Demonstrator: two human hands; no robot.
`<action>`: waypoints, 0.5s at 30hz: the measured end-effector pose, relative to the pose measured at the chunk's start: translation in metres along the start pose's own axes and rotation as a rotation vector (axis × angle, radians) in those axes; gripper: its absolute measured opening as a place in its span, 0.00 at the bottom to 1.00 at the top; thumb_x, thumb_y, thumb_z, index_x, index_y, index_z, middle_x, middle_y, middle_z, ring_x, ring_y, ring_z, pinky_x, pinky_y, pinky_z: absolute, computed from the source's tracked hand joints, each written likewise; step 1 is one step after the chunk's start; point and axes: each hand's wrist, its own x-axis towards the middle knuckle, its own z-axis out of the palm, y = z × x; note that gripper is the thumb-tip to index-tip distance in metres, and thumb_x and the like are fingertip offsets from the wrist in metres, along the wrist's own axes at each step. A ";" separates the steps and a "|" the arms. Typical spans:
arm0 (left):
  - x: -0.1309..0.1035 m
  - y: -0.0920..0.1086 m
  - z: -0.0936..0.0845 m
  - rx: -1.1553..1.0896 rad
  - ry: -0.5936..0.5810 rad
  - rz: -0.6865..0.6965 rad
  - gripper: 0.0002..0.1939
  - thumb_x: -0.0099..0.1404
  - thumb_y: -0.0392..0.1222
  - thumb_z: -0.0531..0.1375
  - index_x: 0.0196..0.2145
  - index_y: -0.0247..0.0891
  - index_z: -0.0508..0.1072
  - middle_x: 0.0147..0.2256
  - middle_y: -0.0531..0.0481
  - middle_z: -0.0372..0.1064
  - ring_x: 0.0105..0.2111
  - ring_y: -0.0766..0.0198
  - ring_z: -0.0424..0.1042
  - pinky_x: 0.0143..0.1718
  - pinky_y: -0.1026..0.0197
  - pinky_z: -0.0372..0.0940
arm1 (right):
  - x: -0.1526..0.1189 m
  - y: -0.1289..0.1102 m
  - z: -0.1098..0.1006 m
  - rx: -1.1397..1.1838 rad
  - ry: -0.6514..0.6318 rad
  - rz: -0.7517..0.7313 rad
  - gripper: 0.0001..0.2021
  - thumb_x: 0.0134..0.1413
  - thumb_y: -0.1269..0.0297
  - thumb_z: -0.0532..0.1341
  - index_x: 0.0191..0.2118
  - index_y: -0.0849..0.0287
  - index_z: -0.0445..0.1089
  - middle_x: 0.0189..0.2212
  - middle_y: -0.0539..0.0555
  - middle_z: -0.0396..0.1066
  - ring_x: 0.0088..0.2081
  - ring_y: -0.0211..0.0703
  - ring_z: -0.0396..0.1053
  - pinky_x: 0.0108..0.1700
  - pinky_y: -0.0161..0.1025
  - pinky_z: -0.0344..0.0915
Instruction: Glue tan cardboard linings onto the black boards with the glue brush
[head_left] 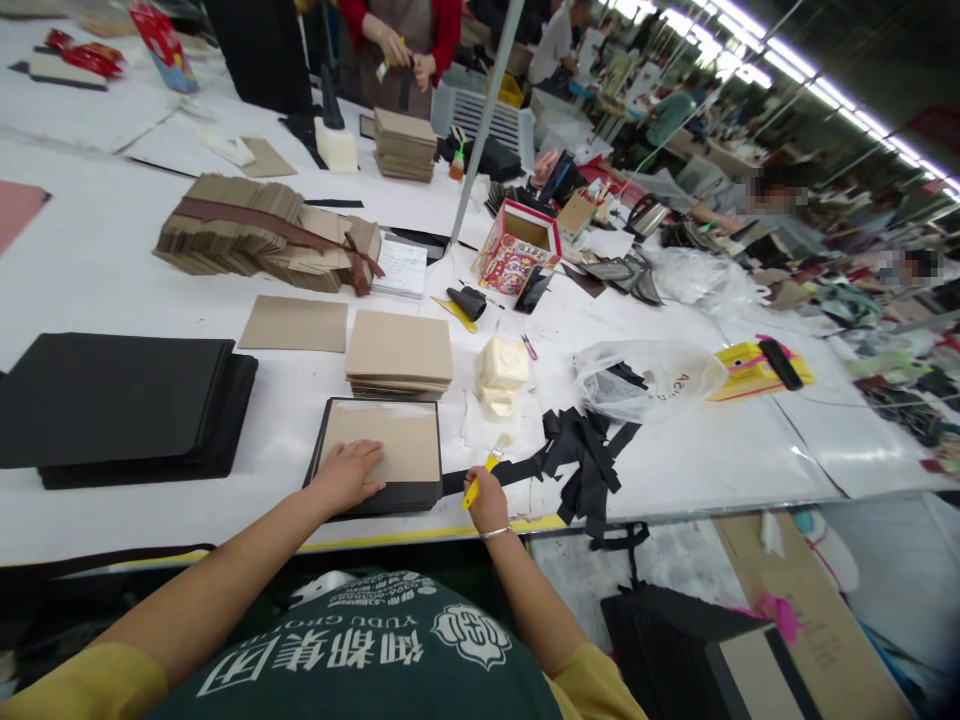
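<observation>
My left hand point(348, 478) lies flat with its fingers stretched over a tan cardboard panel point(409, 445), which rests on a stack of black sheets point(405, 497). Along the panel's far edge runs a whitish, wet-looking streak. In my right hand point(487, 503) is a yellow-handled brush point(491, 462), its bristles pointing away from me. Just beyond the brush, a cream-coloured tub point(501, 372) stands on a white sheet. Black strips point(585, 455) are heaped to the right, one reaching towards the stack beneath my left hand.
Behind the panel sits a pile of tan cardboard point(399, 345). Large black sheets point(127, 400) are stacked at left, with tied cardboard bundles point(255, 230) farther back. A plastic bag point(645, 380) and a red patterned box point(519, 245) stand right. Across the table, a person in red sleeves point(442, 40) works.
</observation>
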 end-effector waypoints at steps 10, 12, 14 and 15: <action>-0.004 0.003 0.002 0.025 0.001 -0.004 0.24 0.56 0.45 0.55 0.51 0.40 0.63 0.57 0.44 0.54 0.56 0.52 0.52 0.53 0.44 0.48 | -0.004 -0.010 0.050 -0.216 -0.078 -0.008 0.14 0.49 0.76 0.52 0.43 0.61 0.64 0.29 0.56 0.64 0.33 0.43 0.60 0.36 0.35 0.54; -0.004 0.003 0.003 0.025 0.004 -0.001 0.24 0.56 0.45 0.56 0.51 0.40 0.63 0.57 0.44 0.54 0.56 0.51 0.52 0.53 0.44 0.48 | -0.003 -0.004 0.045 -0.223 -0.067 0.004 0.14 0.50 0.76 0.51 0.44 0.62 0.64 0.29 0.56 0.64 0.33 0.43 0.60 0.36 0.35 0.54; -0.004 0.002 0.004 0.029 0.003 0.001 0.24 0.56 0.45 0.56 0.51 0.41 0.63 0.57 0.45 0.54 0.56 0.51 0.52 0.53 0.45 0.48 | -0.004 0.000 0.041 -0.217 -0.040 -0.005 0.13 0.52 0.74 0.51 0.44 0.62 0.64 0.30 0.57 0.64 0.34 0.44 0.60 0.37 0.36 0.55; -0.004 0.002 0.005 0.033 0.003 0.002 0.24 0.56 0.45 0.56 0.51 0.41 0.63 0.57 0.45 0.54 0.56 0.51 0.52 0.53 0.44 0.48 | -0.005 0.001 0.040 -0.213 -0.029 -0.013 0.13 0.52 0.73 0.51 0.44 0.62 0.64 0.31 0.57 0.64 0.35 0.44 0.60 0.38 0.36 0.55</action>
